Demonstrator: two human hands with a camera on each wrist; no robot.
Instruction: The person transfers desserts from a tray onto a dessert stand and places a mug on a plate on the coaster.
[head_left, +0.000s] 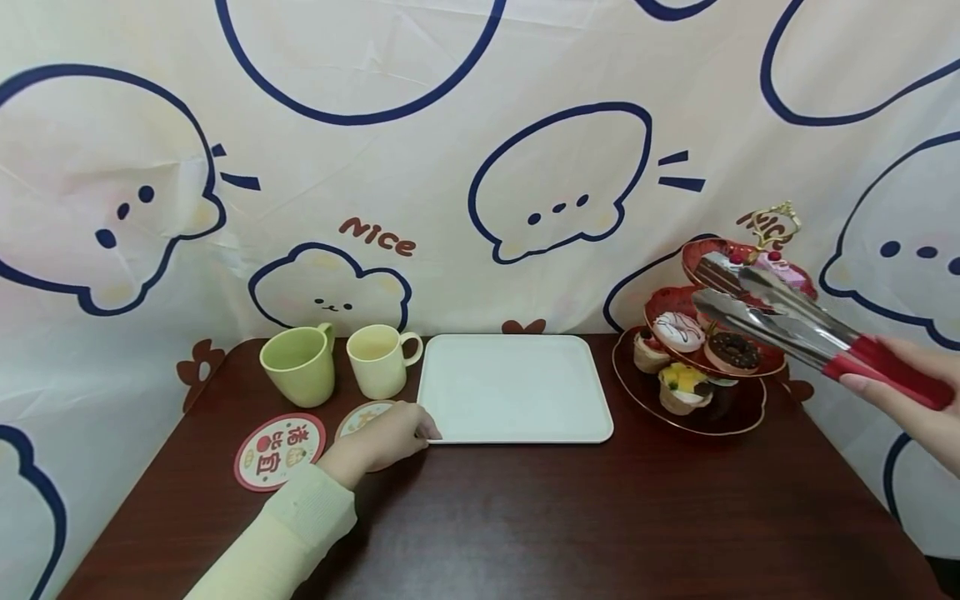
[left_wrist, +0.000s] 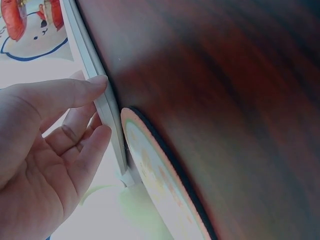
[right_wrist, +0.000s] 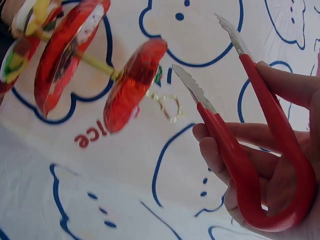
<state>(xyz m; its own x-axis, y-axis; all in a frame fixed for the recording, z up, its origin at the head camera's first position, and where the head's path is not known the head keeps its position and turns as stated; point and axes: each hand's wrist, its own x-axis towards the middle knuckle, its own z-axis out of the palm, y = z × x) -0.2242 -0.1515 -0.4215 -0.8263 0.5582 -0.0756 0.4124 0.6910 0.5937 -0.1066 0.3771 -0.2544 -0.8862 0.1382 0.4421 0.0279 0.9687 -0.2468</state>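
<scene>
My left hand (head_left: 393,433) is at the front left corner of a white rectangular tray (head_left: 517,387). In the left wrist view its thumb and fingers (left_wrist: 102,85) grip the tray's rim (left_wrist: 107,112). On the right, my right hand (head_left: 918,392) holds metal tongs (head_left: 780,321) by their red handles (right_wrist: 235,160). The tongs' arms are spread, with nothing between the tips. In the head view the tips appear in front of a red tiered stand (head_left: 765,392). It carries a white-iced donut (head_left: 678,332), a chocolate donut (head_left: 733,352) and fruit-topped tarts (head_left: 684,387).
A green mug (head_left: 300,367) and a cream mug (head_left: 378,362) stand left of the tray. In front of them lie a red-rimmed round coaster (head_left: 279,452) and another coaster (head_left: 363,414), partly hidden by my left hand. A patterned cloth (head_left: 450,192) hangs behind the dark wooden table (head_left: 525,525).
</scene>
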